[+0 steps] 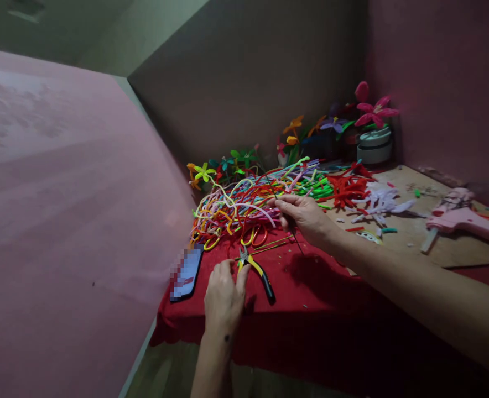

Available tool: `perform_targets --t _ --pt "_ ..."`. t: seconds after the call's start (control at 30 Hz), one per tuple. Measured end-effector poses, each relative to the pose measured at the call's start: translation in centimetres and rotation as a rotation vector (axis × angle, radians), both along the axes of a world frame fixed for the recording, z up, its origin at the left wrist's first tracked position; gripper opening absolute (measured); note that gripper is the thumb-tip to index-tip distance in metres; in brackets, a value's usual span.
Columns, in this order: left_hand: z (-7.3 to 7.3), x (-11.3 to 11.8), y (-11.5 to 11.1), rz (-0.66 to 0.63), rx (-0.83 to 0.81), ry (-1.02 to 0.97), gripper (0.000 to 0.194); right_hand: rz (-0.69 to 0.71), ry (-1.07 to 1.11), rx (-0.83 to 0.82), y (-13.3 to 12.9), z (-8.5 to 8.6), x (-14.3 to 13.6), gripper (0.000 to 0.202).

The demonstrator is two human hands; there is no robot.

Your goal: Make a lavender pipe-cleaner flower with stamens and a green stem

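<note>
My left hand is at the cutting pliers, thumb and fingers closed about the near yellow handle; part of that handle is hidden. The jaws point away from me, and the other black-tipped handle splays right over the red cloth. Higher up, my right hand pinches a thin dark wire between thumb and fingertips. The wire slants, one end rising toward the heap of pipe cleaners and the other hanging below the hand. Two thin yellowish stems lie just beyond the pliers.
A phone lies left, beside the pink wall. Scissors rest at the heap's near edge. On a board at right are red pieces, white pieces and a pink glue gun. Pipe-cleaner flowers stand behind.
</note>
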State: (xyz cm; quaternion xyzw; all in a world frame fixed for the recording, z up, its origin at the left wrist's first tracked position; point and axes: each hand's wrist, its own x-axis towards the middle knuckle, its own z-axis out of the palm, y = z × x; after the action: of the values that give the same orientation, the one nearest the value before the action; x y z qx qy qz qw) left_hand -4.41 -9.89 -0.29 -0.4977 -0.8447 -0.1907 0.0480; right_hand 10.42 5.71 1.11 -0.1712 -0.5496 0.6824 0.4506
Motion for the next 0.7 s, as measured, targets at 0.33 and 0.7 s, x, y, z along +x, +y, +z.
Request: perform_targets --t 0.33,0.7 --pt "-1.2 -2.1 1.6 0.082 -0.323 -0.020 0.020 0.257 -0.038 -0.226 0.1 -2.1 0.9 0.023" --pt "-0.3 2.6 -0.2 -0.108 0.346 -0.368 0.023 0.295 -0.271 -0.013 -2.3 -1.8 -1.2 0.017"
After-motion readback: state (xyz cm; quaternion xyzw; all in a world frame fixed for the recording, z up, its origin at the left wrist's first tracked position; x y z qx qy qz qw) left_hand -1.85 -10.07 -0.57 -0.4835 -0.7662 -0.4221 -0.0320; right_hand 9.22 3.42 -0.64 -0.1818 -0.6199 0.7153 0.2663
